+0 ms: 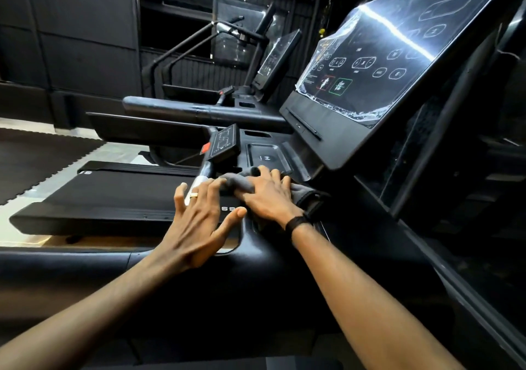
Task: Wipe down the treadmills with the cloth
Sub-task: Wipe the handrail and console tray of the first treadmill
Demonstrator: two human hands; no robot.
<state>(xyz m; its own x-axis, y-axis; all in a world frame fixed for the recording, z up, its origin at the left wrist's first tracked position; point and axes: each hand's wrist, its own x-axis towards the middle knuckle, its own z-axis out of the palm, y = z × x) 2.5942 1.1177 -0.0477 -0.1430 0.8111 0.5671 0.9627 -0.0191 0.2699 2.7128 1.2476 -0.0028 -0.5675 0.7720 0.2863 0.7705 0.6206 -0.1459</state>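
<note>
Nearest, the left hand (199, 221) hovers spread and empty over the console edge. Just beyond, the right hand (267, 196) presses flat on the grey cloth (237, 183) beneath the plastic-wrapped treadmill screen (370, 65). The cloth looks soft, light, bunchable; palm pressure should steer it.

Under my right hand (267, 196) the grey cloth (242, 183) looks soft and matt; the console screen (378, 56) is glossy under crinkled plastic film (glare-streaked), the deck (113, 190) matt black.
</note>
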